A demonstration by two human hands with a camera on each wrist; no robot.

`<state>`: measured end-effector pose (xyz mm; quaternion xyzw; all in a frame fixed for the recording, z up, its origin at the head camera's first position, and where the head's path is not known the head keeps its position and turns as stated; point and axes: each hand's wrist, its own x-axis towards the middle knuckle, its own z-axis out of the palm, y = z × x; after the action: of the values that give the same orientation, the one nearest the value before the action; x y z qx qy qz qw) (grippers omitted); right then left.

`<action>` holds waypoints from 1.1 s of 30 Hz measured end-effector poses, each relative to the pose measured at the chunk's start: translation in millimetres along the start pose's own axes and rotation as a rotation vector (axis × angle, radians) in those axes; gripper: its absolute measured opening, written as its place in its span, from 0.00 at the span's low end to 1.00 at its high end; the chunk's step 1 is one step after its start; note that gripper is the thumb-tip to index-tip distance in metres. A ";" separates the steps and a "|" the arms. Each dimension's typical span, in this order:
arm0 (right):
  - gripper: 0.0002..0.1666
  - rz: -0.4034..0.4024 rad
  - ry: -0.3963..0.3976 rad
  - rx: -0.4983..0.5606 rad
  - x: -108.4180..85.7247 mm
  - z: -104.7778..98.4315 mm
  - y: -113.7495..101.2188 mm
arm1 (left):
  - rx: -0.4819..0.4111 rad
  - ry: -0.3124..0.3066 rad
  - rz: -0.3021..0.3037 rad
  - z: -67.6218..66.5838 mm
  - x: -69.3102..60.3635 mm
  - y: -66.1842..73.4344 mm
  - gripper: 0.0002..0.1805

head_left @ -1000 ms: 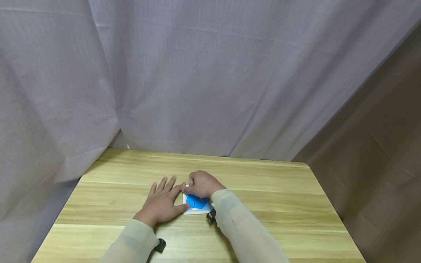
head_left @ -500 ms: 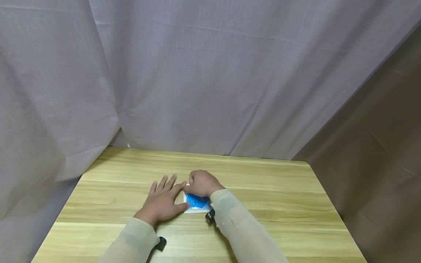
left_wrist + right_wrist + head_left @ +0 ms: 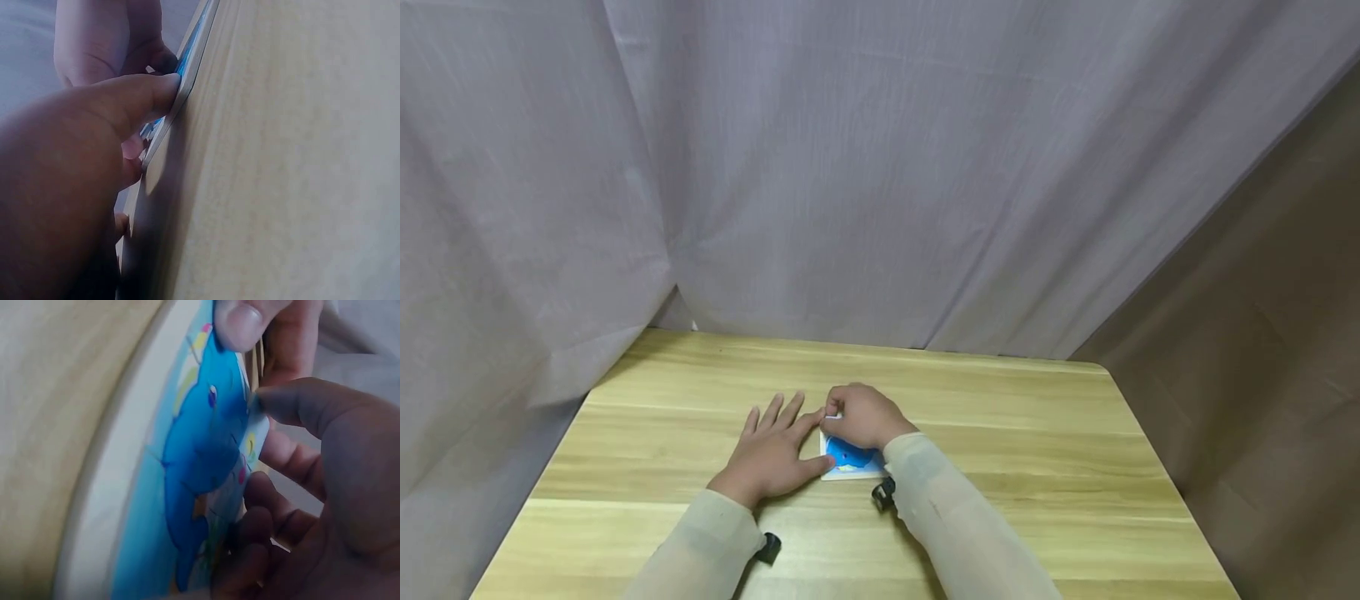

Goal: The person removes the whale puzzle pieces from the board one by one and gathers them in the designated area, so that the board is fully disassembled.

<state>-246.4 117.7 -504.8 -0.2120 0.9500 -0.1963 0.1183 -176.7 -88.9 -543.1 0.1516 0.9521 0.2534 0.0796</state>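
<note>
A small jigsaw puzzle (image 3: 852,457), with a blue sea creature in a pale frame, lies flat on the table. Piece lines and a small brown gap show in its picture (image 3: 206,450). My left hand (image 3: 772,458) lies spread at its left side; the thumb (image 3: 159,94) presses on the left edge and the index finger reaches the upper left corner. Over the puzzle's upper part, my right hand (image 3: 863,417) curls its fingers, thumb and index finger gripping at the upper left corner. Whether a loose piece is between them is hidden. The right hand covers the puzzle's upper right.
The wooden table (image 3: 1037,467) extends around both hands. A grey curtain (image 3: 865,167) hangs behind its back edge, and a brown cloth (image 3: 1262,333) hangs at the right. Each wrist carries a small black camera (image 3: 883,493).
The right index finger has lifted a little away from the thumb, showing more of the puzzle's white corner. My left hand stays in place; the view has shifted slightly.
</note>
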 end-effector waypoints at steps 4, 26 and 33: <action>0.03 0.008 -0.056 0.066 -2.7 -4.7 3.6 | -0.004 -0.007 -0.006 0.8 -0.6 -0.7 0.46; 0.06 0.043 -0.202 0.210 -1.2 -22.3 12.2 | 0.016 -0.001 -0.001 3.2 3.9 -4.3 0.46; 0.11 0.036 -0.198 0.180 -4.9 -24.1 8.1 | 0.003 -0.001 0.000 3.0 1.2 -4.5 0.46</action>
<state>-252.3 134.4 -486.0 -0.2018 0.9158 -0.2568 0.2337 -178.3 -90.8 -548.0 0.1520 0.9523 0.2520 0.0800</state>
